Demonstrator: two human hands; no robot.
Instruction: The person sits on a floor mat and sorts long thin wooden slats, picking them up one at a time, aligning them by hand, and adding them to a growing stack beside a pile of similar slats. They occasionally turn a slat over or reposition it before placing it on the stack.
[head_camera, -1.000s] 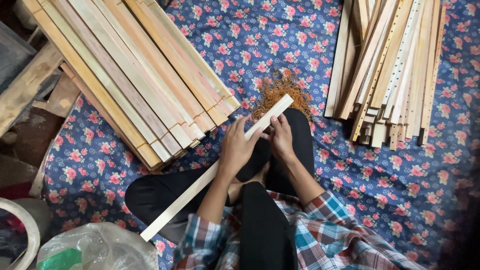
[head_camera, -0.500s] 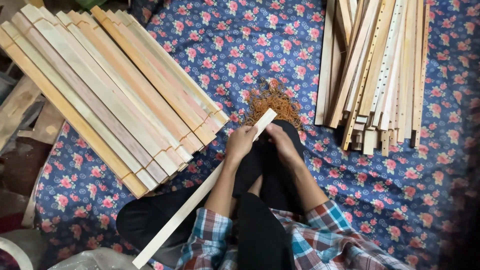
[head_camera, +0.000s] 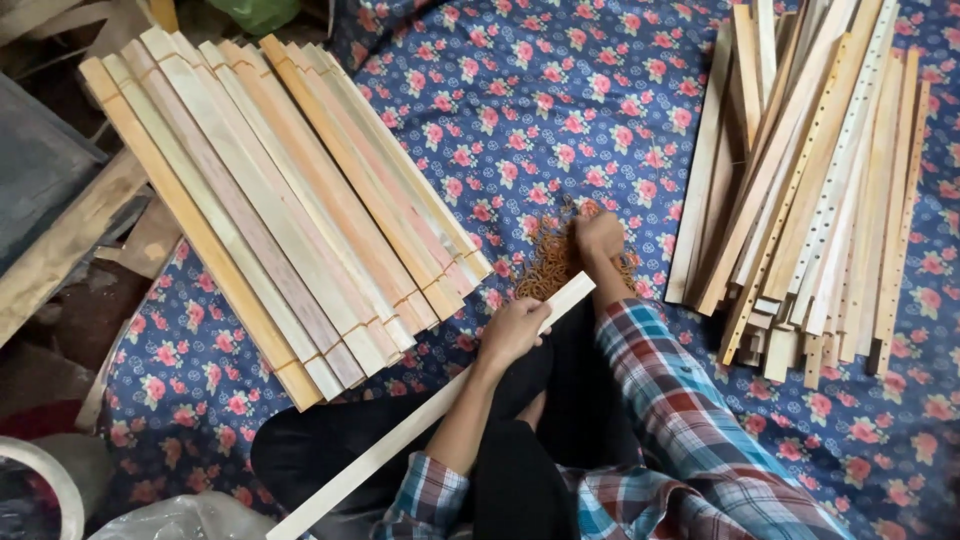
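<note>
— Closed around the pale wooden slat (head_camera: 430, 420), the left hand (head_camera: 512, 332) holds it near its upper end, across the lap.

— And the right hand (head_camera: 598, 236)?

— A second ago it was on the slat too; now it pinches into the brown fibre heap (head_camera: 560, 262) on the flowered cloth (head_camera: 520, 110), so something is being fetched.

The wooden slat (head_camera: 420, 425) looks pale, smooth and matt; the floral cloth (head_camera: 520, 110) at twelve o'clock is soft, printed cotton.
</note>
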